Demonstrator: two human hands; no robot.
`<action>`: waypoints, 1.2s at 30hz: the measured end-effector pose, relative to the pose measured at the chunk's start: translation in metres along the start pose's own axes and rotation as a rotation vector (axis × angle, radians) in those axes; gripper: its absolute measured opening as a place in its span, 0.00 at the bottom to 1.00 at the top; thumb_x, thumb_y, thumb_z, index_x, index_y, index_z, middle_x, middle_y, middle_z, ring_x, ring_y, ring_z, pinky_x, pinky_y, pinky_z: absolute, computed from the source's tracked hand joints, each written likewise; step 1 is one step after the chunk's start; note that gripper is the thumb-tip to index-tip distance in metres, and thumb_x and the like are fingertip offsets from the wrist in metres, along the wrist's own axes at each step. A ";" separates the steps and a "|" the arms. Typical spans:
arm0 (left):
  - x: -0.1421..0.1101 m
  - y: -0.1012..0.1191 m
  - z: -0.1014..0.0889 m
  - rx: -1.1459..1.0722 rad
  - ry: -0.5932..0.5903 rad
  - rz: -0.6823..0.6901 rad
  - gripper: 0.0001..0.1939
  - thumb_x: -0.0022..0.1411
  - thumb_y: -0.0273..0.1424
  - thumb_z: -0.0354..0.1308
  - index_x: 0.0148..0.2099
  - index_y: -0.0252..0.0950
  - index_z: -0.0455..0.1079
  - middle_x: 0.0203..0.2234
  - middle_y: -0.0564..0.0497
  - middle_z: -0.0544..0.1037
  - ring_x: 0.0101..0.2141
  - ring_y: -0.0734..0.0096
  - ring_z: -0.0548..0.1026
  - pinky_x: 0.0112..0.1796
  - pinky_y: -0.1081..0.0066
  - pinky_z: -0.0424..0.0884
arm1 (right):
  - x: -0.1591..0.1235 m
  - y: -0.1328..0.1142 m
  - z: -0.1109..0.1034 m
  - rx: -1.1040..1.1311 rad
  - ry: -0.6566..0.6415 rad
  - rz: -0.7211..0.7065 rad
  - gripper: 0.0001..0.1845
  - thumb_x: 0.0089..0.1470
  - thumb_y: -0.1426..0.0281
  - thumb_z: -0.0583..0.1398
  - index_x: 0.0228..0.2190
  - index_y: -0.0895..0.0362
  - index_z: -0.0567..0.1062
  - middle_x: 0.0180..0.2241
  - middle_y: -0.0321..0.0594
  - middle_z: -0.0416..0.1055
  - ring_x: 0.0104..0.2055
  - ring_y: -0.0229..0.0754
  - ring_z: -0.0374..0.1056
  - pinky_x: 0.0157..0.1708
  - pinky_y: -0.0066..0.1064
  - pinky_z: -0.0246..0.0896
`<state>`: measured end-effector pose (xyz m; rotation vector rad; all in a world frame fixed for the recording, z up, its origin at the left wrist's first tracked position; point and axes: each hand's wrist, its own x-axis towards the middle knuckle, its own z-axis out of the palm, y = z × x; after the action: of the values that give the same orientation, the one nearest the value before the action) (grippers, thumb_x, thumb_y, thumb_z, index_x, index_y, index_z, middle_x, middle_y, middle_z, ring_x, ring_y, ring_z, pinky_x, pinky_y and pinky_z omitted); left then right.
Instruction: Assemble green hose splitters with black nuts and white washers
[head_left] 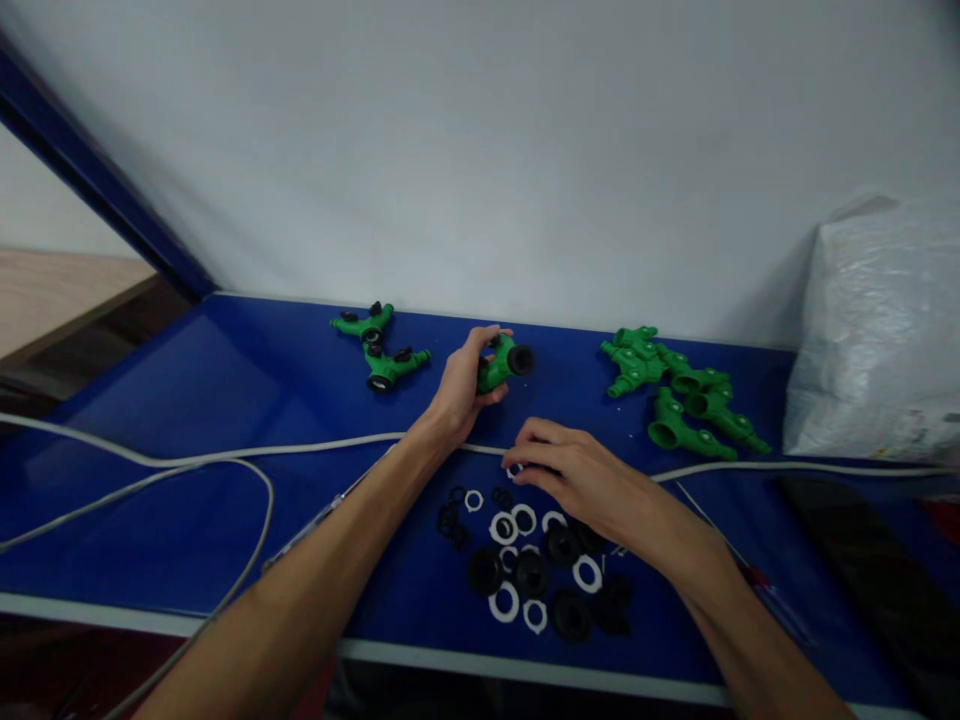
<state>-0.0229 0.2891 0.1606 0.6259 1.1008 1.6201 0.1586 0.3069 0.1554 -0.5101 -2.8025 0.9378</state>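
My left hand (463, 385) is wrapped round a green Y-shaped hose connector (495, 372), whose black collar (520, 360) faces up and to the right. To the right and nearer me, my right hand (555, 465) pinches a small white ring (514, 469) between its fingertips. Below that hand lie loose white rings (587, 573) and black round caps (571, 614), partly covered by it. A cluster of small black rings (452, 525) sits to their left.
Green connectors with black parts (390, 368) lie at the back left. Several bare green connectors (686, 425) are heaped at the right, beside a wrapped white bag (877, 330). A pale cable (300, 449) crosses the blue table (247, 380). A dark object (847, 560) lies at the right.
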 end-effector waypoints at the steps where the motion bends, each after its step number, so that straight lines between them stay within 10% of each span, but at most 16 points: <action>1: 0.000 0.000 0.000 0.001 -0.005 -0.004 0.16 0.64 0.42 0.57 0.45 0.34 0.75 0.23 0.57 0.65 0.15 0.84 0.59 0.16 0.78 0.49 | 0.000 -0.001 -0.001 0.012 -0.003 0.015 0.09 0.65 0.77 0.58 0.42 0.56 0.79 0.43 0.39 0.72 0.43 0.39 0.71 0.46 0.32 0.64; 7: -0.001 0.001 -0.001 0.019 -0.022 -0.034 0.19 0.62 0.43 0.59 0.46 0.33 0.74 0.24 0.57 0.65 0.16 0.84 0.59 0.16 0.78 0.48 | 0.002 -0.013 -0.007 0.107 0.017 0.075 0.10 0.58 0.82 0.64 0.32 0.56 0.74 0.35 0.33 0.73 0.36 0.35 0.70 0.39 0.28 0.62; 16: -0.004 0.001 0.002 0.102 -0.079 -0.098 0.21 0.63 0.44 0.58 0.49 0.33 0.75 0.22 0.57 0.65 0.16 0.82 0.59 0.16 0.80 0.49 | 0.002 -0.010 -0.031 0.556 0.697 0.165 0.04 0.56 0.69 0.68 0.35 0.55 0.80 0.28 0.35 0.80 0.31 0.39 0.77 0.36 0.31 0.73; 36: -0.011 0.002 0.009 0.217 -0.130 -0.148 0.19 0.64 0.41 0.56 0.49 0.33 0.75 0.23 0.55 0.66 0.17 0.82 0.61 0.17 0.81 0.52 | 0.005 -0.008 -0.020 0.436 0.845 0.055 0.03 0.55 0.74 0.69 0.31 0.54 0.81 0.32 0.34 0.77 0.34 0.36 0.76 0.39 0.27 0.72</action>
<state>-0.0123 0.2823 0.1676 0.7616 1.2062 1.3257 0.1561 0.3141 0.1761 -0.7036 -1.7880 0.9947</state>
